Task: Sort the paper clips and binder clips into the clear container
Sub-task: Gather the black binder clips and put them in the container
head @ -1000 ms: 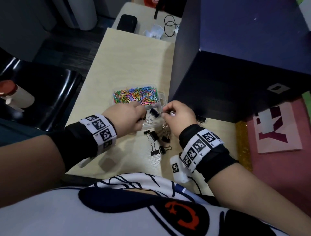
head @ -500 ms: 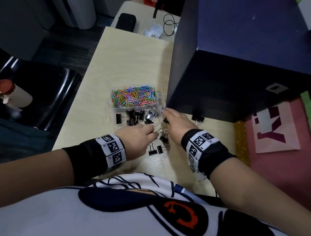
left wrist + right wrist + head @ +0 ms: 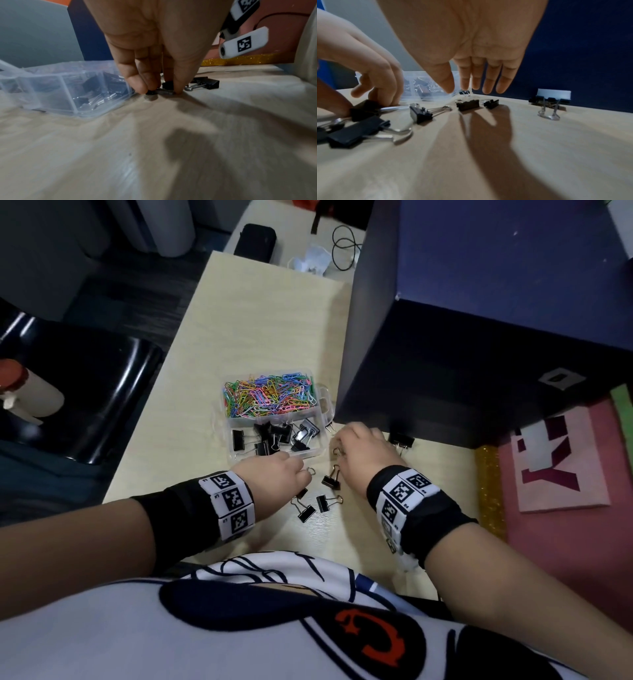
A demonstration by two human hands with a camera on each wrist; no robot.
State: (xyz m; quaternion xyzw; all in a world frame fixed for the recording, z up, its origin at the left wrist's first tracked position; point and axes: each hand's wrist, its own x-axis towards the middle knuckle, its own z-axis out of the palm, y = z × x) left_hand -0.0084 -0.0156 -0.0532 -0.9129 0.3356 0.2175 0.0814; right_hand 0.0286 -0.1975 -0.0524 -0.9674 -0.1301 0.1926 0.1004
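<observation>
Both hands lower, left hand (image 3: 274, 475) now pinching binder clip (image 3: 161, 92)

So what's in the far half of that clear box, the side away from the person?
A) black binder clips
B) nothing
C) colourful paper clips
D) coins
C: in the head view the far compartment of the clear container is heaped with colourful paper clips, while the black binder clips lie in the near compartment.

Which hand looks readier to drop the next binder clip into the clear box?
Left. The left hand already pinches a binder clip right beside the clear container; the right hand hovers open above clips, holding nothing.
</observation>
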